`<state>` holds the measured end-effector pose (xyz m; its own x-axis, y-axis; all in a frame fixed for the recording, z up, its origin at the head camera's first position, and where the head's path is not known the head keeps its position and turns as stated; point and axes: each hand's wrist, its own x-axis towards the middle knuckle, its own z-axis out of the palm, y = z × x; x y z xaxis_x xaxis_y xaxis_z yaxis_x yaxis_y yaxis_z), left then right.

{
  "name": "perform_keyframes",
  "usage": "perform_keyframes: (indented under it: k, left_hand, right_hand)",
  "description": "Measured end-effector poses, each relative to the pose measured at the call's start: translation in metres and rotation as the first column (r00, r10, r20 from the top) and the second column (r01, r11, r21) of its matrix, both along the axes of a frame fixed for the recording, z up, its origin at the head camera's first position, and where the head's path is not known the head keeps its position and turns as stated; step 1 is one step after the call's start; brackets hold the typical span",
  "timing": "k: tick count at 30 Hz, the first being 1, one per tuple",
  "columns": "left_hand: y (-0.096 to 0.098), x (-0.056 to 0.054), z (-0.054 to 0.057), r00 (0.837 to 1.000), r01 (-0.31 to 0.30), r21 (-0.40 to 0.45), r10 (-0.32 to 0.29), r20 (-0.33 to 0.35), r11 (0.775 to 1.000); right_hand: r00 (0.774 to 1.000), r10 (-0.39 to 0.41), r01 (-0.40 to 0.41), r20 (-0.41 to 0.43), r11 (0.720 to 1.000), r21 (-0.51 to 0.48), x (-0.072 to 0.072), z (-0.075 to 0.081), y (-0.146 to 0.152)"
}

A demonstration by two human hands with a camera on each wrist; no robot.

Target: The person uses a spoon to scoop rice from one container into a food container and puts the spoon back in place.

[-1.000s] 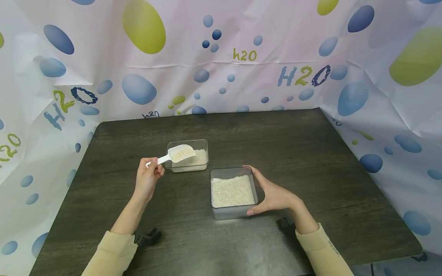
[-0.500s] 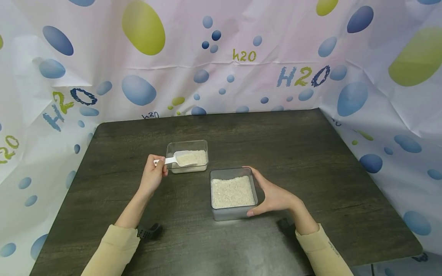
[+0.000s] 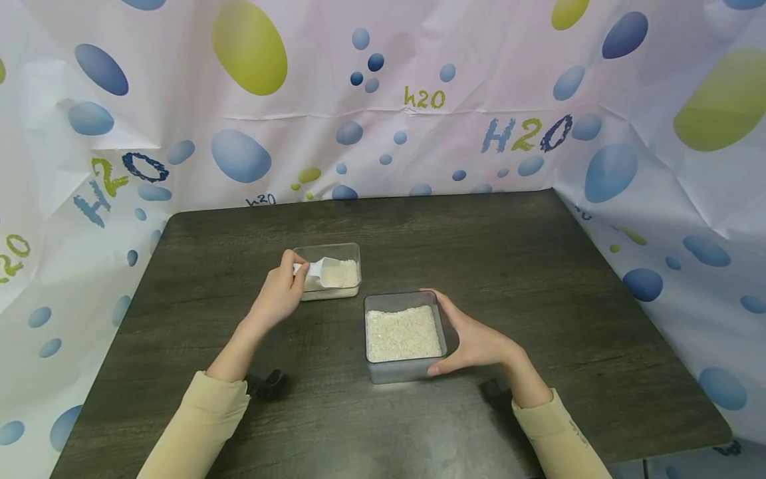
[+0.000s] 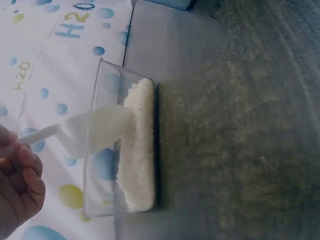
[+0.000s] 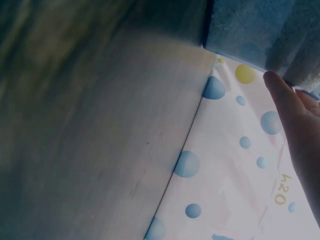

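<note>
In the head view, my left hand pinches the handle of a small white scoop. The scoop tips down inside a clear rectangular container that holds a layer of rice. From the left wrist view, the scoop's front edge overlaps the rice, and the handle slants up to my fingers. My right hand grips the right side of a deeper grey see-through container, thumb at its near corner and fingers at its far corner. More rice lies inside that one.
Both containers stand on a dark wood-look table, the clear one farther back and to the left. A white sheet with blue and green dots hangs behind and along the sides. Dark straps sit at the wrists.
My left hand has moved right and turned, bringing the rice-filled scoop from level above the clear container to tipped down within it. The right hand and grey container have stayed put.
</note>
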<state>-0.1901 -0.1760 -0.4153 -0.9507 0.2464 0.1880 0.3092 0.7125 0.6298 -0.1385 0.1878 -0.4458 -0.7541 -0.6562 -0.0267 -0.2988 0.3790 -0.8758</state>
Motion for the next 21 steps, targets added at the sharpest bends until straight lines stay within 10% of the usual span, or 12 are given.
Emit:
perform_keyframes:
  k: [12,21]
  left_hand:
    - [0.004,0.01,0.012,0.979,0.043,-0.202,-0.082,-0.187,0.978]
    - [-0.006,0.017,0.024,0.97,-0.001,-0.135,-0.032,-0.243,0.991]
  right_hand:
    - [1.0,0.003,-0.003,0.01,1.0,0.0,-0.001,-0.001,0.001]
    - [1.0,0.005,-0.004,0.031,1.0,-0.015,0.0,0.0,0.001]
